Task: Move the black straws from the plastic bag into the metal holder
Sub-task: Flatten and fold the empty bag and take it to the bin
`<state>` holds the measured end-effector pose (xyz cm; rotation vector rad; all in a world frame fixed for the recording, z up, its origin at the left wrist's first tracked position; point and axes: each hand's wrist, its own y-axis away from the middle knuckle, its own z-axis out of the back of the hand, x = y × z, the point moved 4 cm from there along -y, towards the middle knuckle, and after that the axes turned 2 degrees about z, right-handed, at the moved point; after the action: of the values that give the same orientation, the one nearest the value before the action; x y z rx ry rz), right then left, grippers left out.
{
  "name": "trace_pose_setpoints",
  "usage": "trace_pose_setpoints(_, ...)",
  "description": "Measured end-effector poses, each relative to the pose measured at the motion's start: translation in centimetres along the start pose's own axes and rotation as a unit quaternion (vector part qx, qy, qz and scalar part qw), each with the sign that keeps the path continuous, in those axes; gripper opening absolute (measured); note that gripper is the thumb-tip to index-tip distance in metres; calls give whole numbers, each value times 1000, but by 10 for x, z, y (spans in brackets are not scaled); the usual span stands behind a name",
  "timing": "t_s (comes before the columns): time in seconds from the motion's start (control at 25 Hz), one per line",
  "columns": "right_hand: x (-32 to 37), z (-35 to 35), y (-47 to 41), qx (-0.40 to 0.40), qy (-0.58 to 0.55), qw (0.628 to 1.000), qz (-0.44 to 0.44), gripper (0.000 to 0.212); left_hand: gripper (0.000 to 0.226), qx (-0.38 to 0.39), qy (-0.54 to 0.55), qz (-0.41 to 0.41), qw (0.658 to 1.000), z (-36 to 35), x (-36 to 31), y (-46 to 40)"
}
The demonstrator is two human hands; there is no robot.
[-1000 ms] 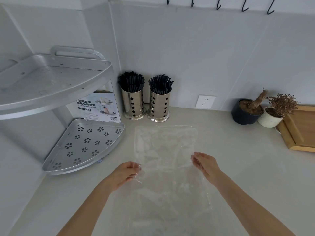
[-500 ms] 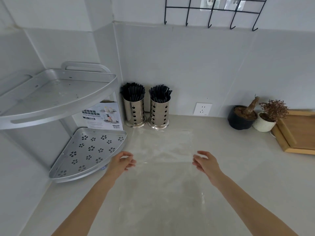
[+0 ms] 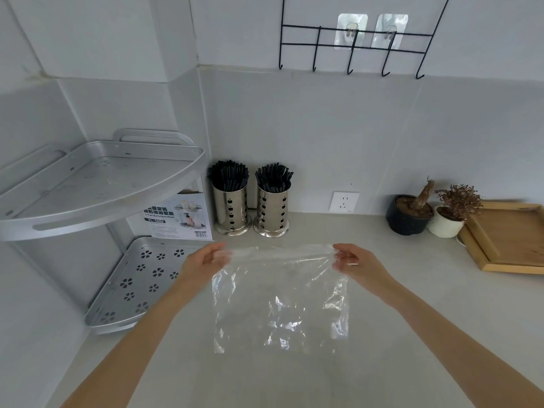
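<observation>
A clear plastic bag hangs stretched in front of me above the counter, with no straws visible inside. My left hand pinches its top left corner and my right hand pinches its top right corner. Two perforated metal holders stand against the back wall, the left holder and the right holder. Each is packed with upright black straws, and the right holder's straws splay a little.
A two-tier silver corner shelf fills the left side, with a printed box behind it. A black plant pot, a white pot and a wooden tray sit at the right. A black hook rack hangs on the wall.
The bag lay flat on the counter under my hands. Both hands have now lifted it by its top corners, and my view has tilted upward.
</observation>
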<state>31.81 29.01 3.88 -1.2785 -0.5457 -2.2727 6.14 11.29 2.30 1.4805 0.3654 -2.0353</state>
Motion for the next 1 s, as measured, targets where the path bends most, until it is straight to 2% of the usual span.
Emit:
trace_pose_setpoints(0.12,10,12,-2,-59,87,993,52,30,34,31,-84,-34,995,3,-14,-1)
trace_pose_setpoints(0.24,18,17,-7,-102,129,984,69,20,20,-10,-151,-90,984,8,-23,-7)
trace_pose_setpoints(0.32,19,21,-9,-132,95,985,57,15,9,-46,-176,-131,975,12,-30,-9)
trace_pose_setpoints(0.4,18,24,-9,-142,44,988,29,11,11,-59,-133,-139,980,13,-38,-8)
trace_pose_setpoints(0.48,18,22,-9,-127,29,992,6,8,13,-46,-84,-130,987,9,-42,-7)
trace_pose_setpoints(0.72,8,3,-9,-49,78,996,14,8,17,-63,-43,-130,989,3,-48,-14)
trace_pose_setpoints(0.88,18,-9,-8,9,120,991,58,38,25,-24,-72,-154,985,-3,-57,-15)
trace_pose_setpoints(1.0,32,-28,-8,83,144,982,92,50,25,17,-94,-170,981,-12,-61,-15)
